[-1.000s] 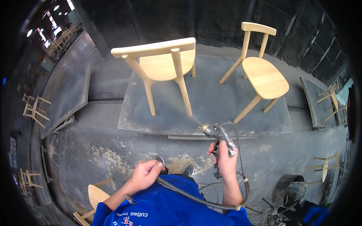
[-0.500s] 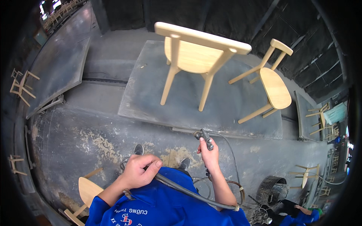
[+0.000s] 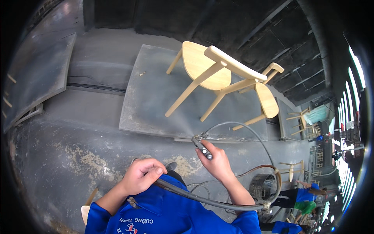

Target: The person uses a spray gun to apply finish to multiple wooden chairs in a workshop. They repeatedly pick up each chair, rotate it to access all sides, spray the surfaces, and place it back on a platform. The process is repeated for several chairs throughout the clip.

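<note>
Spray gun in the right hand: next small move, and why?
Probably sweep the spray gun slightly up along the left-hand back leg of the nearer chair: the right hand points it that way, and faint mist extends toward that leg's foot. The left hand holds the hose.

There are two wooden chairs [image 3: 202,66] [image 3: 267,100] on one grey platform [image 3: 154,95], one spray gun [image 3: 203,147] and the wearer's two hands [image 3: 143,177] [image 3: 216,160].

Gun [image 3: 203,148] grey, metallic, gripped in the right hand [image 3: 217,161], pale mist fanning toward the chair [image 3: 202,66]; dark hose [image 3: 206,199] curving from the left hand [image 3: 141,178]; chair pale wood, round-seated, standing on its legs on a grey platform [image 3: 140,113]
</note>
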### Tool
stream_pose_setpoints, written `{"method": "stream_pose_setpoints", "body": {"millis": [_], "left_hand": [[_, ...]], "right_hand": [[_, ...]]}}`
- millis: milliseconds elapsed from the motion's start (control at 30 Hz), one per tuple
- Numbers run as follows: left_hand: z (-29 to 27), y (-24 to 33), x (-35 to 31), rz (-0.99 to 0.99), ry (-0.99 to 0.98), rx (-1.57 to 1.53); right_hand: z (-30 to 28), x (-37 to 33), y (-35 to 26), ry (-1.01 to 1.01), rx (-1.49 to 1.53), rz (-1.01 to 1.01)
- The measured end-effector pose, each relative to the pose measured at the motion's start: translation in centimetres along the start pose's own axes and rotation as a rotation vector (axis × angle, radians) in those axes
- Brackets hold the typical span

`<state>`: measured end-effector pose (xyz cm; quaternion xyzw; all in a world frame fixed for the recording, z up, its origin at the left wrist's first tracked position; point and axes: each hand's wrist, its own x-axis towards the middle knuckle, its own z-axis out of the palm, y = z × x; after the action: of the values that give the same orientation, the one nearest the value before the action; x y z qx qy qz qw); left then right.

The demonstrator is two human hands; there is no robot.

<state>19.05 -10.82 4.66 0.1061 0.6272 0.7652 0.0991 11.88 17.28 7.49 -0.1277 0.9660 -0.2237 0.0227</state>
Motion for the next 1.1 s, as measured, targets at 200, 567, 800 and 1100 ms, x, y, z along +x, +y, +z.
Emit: {"method": "stream_pose_setpoints", "body": {"millis": [200,567,800,1100], "left_hand": [[-1.8,0.3,1.9,0.007,-0.305,-0.063],[1.7,2.6,6.4,0.218,-0.721,-0.119],[4.0,2.7,6.3,0.139,-0.842,-0.170],[4.4,2.4,6.8,-0.032,-0.945,-0.032]], "right_hand": [[-7.9,-4.1,-8.2,0.095,-0.104,-0.048],[-19.9,-9.3,-18.9,0.790,0.020,0.009],[-26.0,-3.8,-20.8,0.596,0.264,0.057],[-32.7,0.2,-13.1,0.674,0.157,0.388]]}}
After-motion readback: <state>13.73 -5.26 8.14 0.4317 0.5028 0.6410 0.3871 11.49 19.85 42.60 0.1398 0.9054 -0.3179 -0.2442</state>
